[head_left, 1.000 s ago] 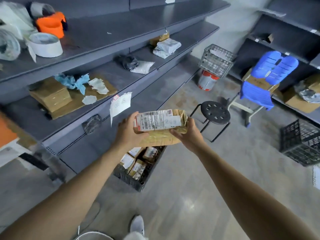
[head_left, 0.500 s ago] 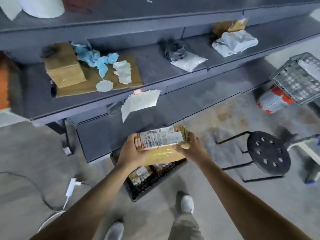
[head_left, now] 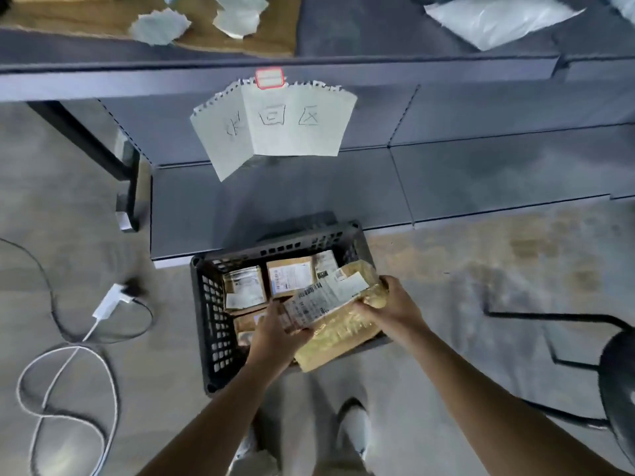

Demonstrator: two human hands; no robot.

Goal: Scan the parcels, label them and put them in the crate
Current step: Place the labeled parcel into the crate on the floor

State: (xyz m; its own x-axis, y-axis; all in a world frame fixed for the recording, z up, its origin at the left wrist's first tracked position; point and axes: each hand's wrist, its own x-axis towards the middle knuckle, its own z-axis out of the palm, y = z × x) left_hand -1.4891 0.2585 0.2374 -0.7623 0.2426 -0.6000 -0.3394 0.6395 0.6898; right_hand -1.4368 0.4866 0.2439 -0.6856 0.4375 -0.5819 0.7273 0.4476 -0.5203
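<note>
— Brown padded parcel (head_left: 340, 334): where did we have it?
— Tilted over the black crate (head_left: 210, 304), above the boxes (head_left: 290, 276) inside. Our left hand (head_left: 275, 338) curled round its labelled end; our right hand (head_left: 395, 307) gripped the other.

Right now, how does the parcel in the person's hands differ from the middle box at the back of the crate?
The parcel looks larger and wrapped in yellowish film; the box is small, plain cardboard. The parcel is tilted, held by the left hand and right hand over the crate; the box lies flat inside, untouched. Both carry white printed labels.
</note>
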